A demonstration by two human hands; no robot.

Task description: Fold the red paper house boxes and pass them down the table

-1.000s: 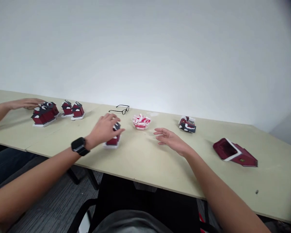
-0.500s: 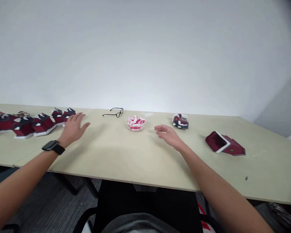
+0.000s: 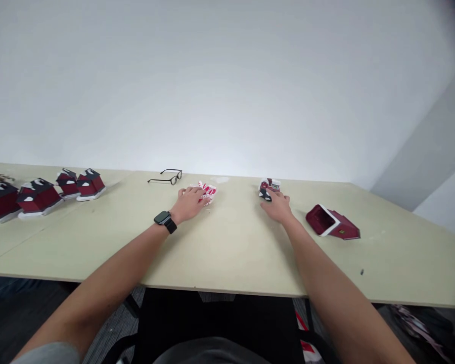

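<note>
My left hand (image 3: 190, 203), with a black watch on its wrist, lies at the bowl of red and white pieces (image 3: 209, 192), its fingers over the left side and partly hiding it. Whether the fingers grip the bowl does not show clearly. To the right, my right hand (image 3: 277, 206) reaches onto the small red and white house piece (image 3: 270, 185), fingers at its front and right side, covering part of it. Right of that hand, a dark red house shell (image 3: 332, 222) lies on its side with its opening facing left.
Several red houses with snowy dark roofs (image 3: 38, 196) stand at the far left. Black glasses (image 3: 170, 177) rest near the wall behind my left hand. A tiny dark bit (image 3: 362, 272) lies on the table (image 3: 227, 253) at the right front.
My left hand has moved right from the houses to the bowl. My right hand has moved right onto the small house piece. The view has shifted right, and the other person's hand is gone.
</note>
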